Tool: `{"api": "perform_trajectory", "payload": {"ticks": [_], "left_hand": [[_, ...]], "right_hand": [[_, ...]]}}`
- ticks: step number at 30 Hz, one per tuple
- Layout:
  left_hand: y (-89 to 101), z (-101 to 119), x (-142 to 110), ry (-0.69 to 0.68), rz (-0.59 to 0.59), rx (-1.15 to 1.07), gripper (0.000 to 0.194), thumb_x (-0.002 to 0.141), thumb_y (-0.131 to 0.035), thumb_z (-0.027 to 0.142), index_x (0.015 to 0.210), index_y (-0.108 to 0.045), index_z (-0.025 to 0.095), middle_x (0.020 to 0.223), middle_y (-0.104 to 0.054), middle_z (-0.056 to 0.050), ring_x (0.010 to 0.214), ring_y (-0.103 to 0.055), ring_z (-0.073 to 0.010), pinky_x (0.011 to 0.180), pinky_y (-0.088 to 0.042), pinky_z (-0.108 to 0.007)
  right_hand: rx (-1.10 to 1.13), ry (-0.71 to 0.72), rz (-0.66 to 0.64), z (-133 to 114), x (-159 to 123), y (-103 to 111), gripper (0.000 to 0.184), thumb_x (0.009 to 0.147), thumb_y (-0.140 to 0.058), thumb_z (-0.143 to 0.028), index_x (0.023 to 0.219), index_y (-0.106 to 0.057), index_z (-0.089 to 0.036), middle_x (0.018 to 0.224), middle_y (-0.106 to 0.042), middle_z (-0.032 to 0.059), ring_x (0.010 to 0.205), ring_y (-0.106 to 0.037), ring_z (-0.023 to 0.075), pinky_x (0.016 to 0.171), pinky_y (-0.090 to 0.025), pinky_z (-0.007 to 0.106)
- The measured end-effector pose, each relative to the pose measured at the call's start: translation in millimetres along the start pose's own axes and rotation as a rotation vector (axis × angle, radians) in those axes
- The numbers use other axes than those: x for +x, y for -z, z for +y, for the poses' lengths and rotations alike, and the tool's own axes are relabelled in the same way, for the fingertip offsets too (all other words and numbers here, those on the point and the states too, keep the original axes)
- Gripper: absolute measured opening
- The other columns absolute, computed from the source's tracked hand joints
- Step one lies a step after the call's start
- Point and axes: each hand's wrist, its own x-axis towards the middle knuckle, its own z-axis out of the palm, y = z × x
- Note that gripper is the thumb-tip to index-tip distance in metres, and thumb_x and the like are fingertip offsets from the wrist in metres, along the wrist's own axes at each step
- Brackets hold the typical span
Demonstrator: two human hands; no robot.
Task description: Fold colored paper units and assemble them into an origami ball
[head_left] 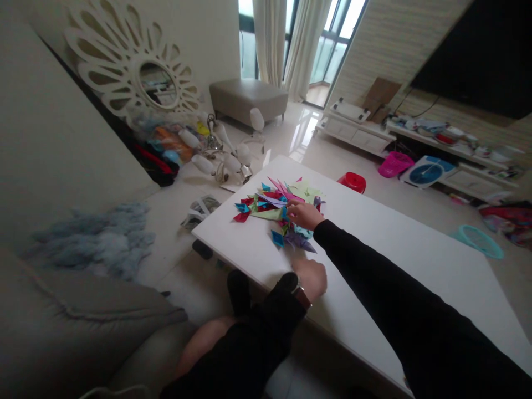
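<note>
White table [374, 233], folded papers [268, 214] heaped near its left edge; right hand [305, 215] nearest, papers fanning leftward from it! Left hand [312, 276] blurs by the near edge; can't tell either grip.

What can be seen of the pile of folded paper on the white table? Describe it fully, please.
The pile of folded paper is a loose, jumbled heap of creased, pointed shapes in pink, red, blue, light green and purple. The material looks like thin coloured paper. The pieces overlap at many angles, some with tips sticking out; a blue piece and a purple piece lie on the near side. It rests on the white table. The right hand reaches over it, partly hiding it; exact finger contact is unclear.
</note>
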Motion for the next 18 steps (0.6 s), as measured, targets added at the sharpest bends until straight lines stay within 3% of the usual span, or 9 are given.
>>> {"api": "perform_trajectory", "payload": {"ticks": [3,6,13,18], "left_hand": [[-7.9,6,-1,-0.083,-0.016,-0.014,0.038,0.091,-0.053,0.016,0.123,-0.071,0.011,0.119,-0.072,-0.023,0.114,-0.070,-0.0325,0.091,-0.057,-0.043],[-7.4,5,-4,-0.115,-0.003,-0.014,0.039,0.091,-0.053,0.016,0.124,-0.071,0.011,0.119,-0.072,-0.023,0.114,-0.070,-0.0322,0.093,-0.057,-0.045],[4.7,2,-13,-0.126,-0.002,-0.062,0.037,0.091,-0.053,0.015,0.123,-0.072,0.010,0.119,-0.072,-0.023,0.115,-0.069,-0.0329,0.093,-0.057,-0.045],[2.1,4,-11,-0.128,-0.015,-0.062,0.037,0.092,-0.054,0.016,0.123,-0.072,0.009,0.120,-0.072,-0.023,0.114,-0.070,-0.0337,0.092,-0.058,-0.045]], "right_hand": [[-0.031,0.005,-0.050,-24,17,9,0.017,0.090,-0.061,-0.019,0.096,-0.078,-0.020,0.120,-0.069,0.0080,0.089,-0.066,0.0176,0.075,-0.045,0.027],[-0.075,-0.041,-0.090,-33,26,18,0.020,0.090,-0.060,-0.019,0.099,-0.077,-0.021,0.112,-0.070,0.0081,0.094,-0.066,0.0202,0.078,-0.045,0.028],[-0.134,-0.433,-0.221,-2,24,11,0.026,0.090,-0.061,-0.022,0.111,-0.075,-0.020,0.116,-0.072,0.0116,0.102,-0.067,0.0239,0.080,-0.047,0.029],[-0.125,-0.508,-0.324,12,14,-12,0.024,0.093,-0.060,-0.033,0.097,-0.078,-0.019,0.100,-0.076,0.0125,0.091,-0.071,0.0239,0.073,-0.047,0.028]]}}
